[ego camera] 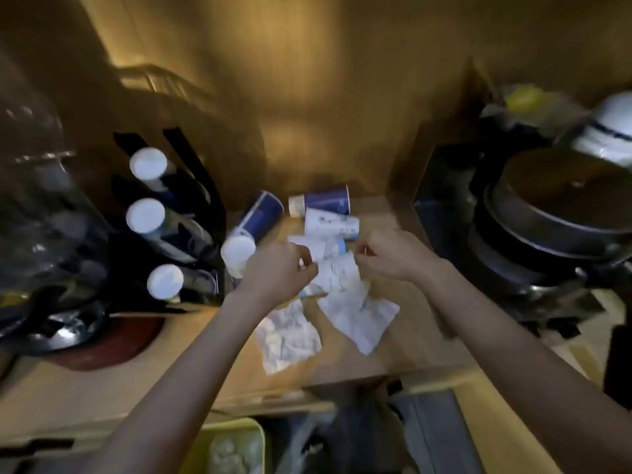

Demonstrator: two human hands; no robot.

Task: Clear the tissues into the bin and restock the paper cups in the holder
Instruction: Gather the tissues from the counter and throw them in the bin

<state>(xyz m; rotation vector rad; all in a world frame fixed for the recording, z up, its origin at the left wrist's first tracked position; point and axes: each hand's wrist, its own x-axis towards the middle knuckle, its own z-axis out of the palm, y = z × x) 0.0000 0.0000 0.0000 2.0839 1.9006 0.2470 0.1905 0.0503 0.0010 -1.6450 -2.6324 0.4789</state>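
Note:
My left hand (277,273) and my right hand (393,258) meet over the wooden counter (420,336), both pinching a white paper cup (337,275) that lies tilted between them. Behind it lie several more cups: two blue ones (261,217) (323,201) and two white ones (331,224) (323,247). Two crumpled tissues (290,336) (359,319) rest on the counter in front of my hands. On the left, the black cup holder (201,196) shows three white cup bottoms. The yellow-green bin (254,429) sits below the counter edge with tissue inside. The picture is blurred.
A stack of dark pans (554,213) fills the right side, with a white bowl (608,131) behind it. At the left are black dishes (61,323) and a reddish round board (113,343). A wooden wall closes the back.

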